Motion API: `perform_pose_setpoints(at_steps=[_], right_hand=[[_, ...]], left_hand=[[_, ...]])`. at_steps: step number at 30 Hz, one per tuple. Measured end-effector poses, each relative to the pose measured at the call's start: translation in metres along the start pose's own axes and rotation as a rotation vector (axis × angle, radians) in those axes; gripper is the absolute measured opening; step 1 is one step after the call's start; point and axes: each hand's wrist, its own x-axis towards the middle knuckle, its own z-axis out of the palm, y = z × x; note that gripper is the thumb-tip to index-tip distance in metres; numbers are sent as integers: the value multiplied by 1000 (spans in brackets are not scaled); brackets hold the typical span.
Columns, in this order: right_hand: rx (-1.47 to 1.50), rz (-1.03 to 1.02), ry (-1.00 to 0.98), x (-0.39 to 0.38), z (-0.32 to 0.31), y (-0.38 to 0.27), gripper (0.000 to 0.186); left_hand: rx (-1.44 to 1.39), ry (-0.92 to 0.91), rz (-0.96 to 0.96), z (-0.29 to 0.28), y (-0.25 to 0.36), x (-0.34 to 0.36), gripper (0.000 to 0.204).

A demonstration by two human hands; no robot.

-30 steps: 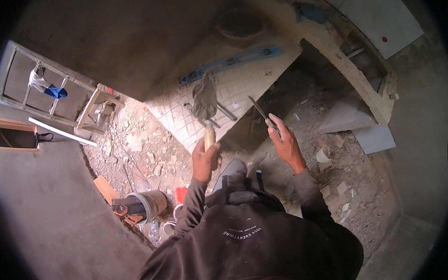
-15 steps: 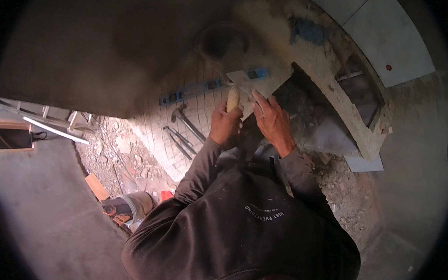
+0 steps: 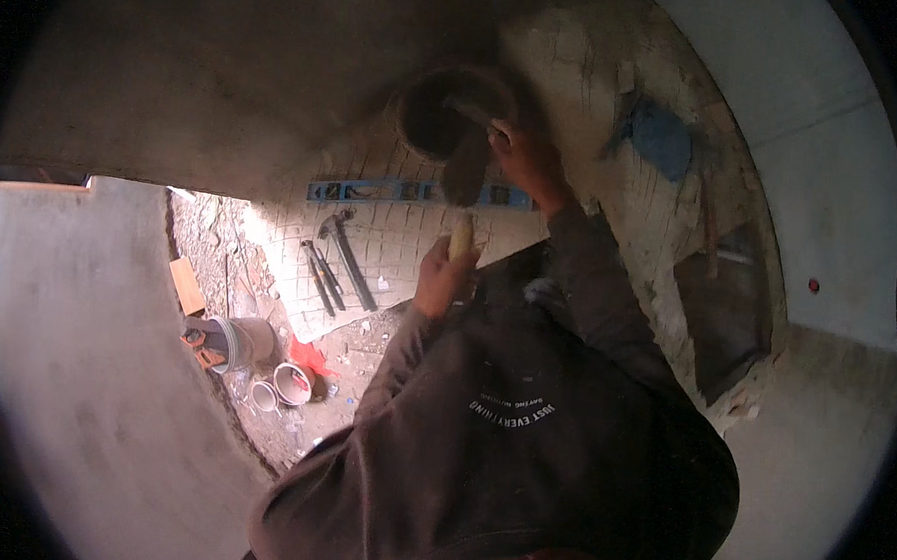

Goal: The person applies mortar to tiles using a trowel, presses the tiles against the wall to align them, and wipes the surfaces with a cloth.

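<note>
My left hand [image 3: 442,280] is closed round the pale handle of a trowel [image 3: 460,236]; its dark, shadowed blade points away from me. Beyond it sits a round dark bucket [image 3: 407,128]. Over the bucket's right rim reaches my right hand [image 3: 530,165], its fingers closed on a thin flat tool [image 3: 468,113] like a spatula, whose tip is over the bucket's dark inside. A blue spirit level [image 3: 357,190] lies across the scored slab [image 3: 289,263], passing behind the trowel blade. Nearer, a hammer [image 3: 349,263] lies beside two slim dark tools [image 3: 322,278].
At left on the rubble ground stand a bucket with tools [image 3: 251,341], two small tubs [image 3: 292,385] and an orange block [image 3: 186,287]. A blue plastic bag [image 3: 662,139] lies to the right, near an opening [image 3: 727,322] in the slab. A dark overhang [image 3: 177,88] covers the far left.
My right hand has moved from beside the trowel blade, away to the bucket. My left hand has come slightly nearer with the trowel. The view has shifted, showing small tubs at left.
</note>
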Motion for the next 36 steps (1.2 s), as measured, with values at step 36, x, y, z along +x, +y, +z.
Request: perform_pose_setpoints(at_steps=[36], right_hand=[[-444,-581,-325,119,70,119,21]], left_hand=[[126,737,350,13,-32,193,56]])
